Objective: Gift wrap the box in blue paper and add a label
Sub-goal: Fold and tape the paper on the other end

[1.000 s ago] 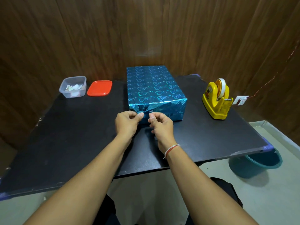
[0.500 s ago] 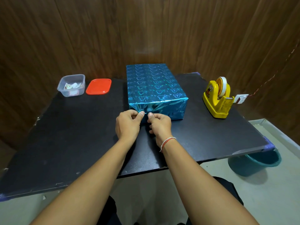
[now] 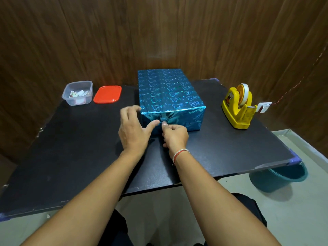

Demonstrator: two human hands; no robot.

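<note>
A box wrapped in shiny blue heart-patterned paper (image 3: 168,93) lies lengthwise on the black table (image 3: 71,148). My left hand (image 3: 133,128) has its fingers spread at the box's near left corner, its thumb touching the near end face. My right hand (image 3: 174,136) has its fingers curled and its thumb pressed on the gathered fold in the middle of the near end face. A clear tub (image 3: 77,93) with small paper labels in it stands at the far left.
The tub's red lid (image 3: 107,94) lies beside the tub. A yellow tape dispenser (image 3: 238,108) stands on the right of the table. A teal bucket (image 3: 278,176) sits on the floor under the table's right corner. Wooden wall panels rise close behind.
My left hand has uncurled from the fold and spread toward the box's left corner. My right hand stays pressed on the near end face.
</note>
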